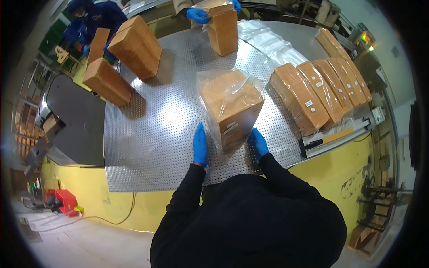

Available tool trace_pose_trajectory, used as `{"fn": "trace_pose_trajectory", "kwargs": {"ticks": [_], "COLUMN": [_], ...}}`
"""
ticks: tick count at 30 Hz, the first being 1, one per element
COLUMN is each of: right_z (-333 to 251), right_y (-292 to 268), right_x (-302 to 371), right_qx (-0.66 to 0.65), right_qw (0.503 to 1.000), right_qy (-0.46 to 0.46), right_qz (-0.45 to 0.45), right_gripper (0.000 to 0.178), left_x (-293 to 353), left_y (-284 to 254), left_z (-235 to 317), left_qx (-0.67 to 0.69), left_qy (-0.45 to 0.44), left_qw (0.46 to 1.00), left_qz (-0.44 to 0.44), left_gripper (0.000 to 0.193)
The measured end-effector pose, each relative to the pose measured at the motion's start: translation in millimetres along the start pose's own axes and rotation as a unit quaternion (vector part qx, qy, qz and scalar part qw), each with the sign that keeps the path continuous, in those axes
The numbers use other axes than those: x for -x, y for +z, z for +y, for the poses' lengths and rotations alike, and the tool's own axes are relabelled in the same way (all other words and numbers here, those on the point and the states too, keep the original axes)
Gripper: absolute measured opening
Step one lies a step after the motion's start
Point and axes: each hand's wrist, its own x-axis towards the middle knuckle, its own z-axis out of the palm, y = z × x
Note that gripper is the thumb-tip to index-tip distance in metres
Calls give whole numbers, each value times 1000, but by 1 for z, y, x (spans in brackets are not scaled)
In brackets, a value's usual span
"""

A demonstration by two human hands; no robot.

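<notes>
A brown cardboard box (239,118) in a loose clear plastic bag (210,82) stands on the perforated metal table (156,156) in front of me. My left hand (200,145), in a blue glove, is open with its fingers stretched forward, just left of the bag. On the other side, my right hand (258,144), also blue-gloved, lies open against or very close to the box's near right edge; whether it touches is hard to tell. Neither hand is gripping anything. The bag's near end hangs loosely between them.
Several bagged boxes (298,100) stand in a row at right, beside a bar-shaped device (337,136). Flat clear bags (270,42) lie behind them. Two co-workers (100,18) stand across the table, one holding a box (223,31). More boxes (138,47) stand at far left.
</notes>
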Motion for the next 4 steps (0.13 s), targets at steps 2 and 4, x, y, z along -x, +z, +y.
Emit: {"fn": "trace_pose_trajectory", "kwargs": {"ticks": [2, 4], "right_z": [5, 42], "right_y": [-3, -21], "right_x": [20, 21], "right_qx": [4, -50], "right_qw": [999, 998], "right_qy": [38, 47], "right_qz": [37, -1], "right_gripper": [50, 59], "left_x": [-34, -62], "left_y": [1, 19], "left_z": [17, 34], "left_qx": [171, 193], "left_qy": [-92, -84], "left_qw": [981, 969], "left_qz": [16, -131], "left_gripper": [47, 56]}}
